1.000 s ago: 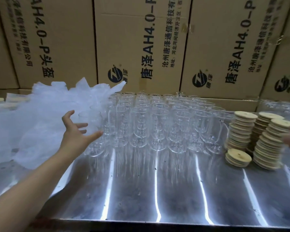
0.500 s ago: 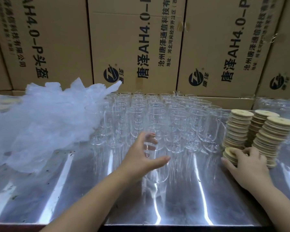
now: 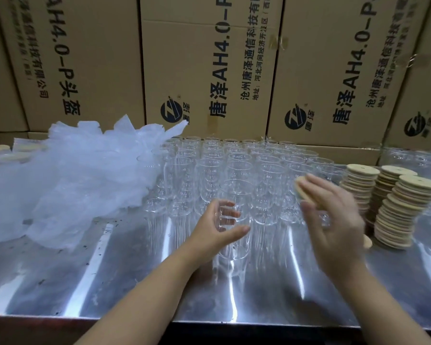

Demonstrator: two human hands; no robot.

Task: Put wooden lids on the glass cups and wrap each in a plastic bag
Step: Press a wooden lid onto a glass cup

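The left hand (image 3: 217, 227) grips a glass cup (image 3: 235, 195) at the middle of the tabletop (image 3: 110, 282), steadying it — the right hand (image 3: 334, 220) pinches a wooden lid (image 3: 301, 189), seemingly to cap it.

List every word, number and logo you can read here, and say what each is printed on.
"AH4.0-P头盔": left cardboard box.
"有限公司": same box, small; rest blurred.
"唐泽AH4.0-P": middle cardboard box and right cardboard box, cut off above.
"沧州唐泽通信科技有": both, smaller.
"地址:河北河间经济开发区": middle box; blurred on the right one.
"唐泽" beside a round logo: both.
Glass cups: rim marks too small to read.
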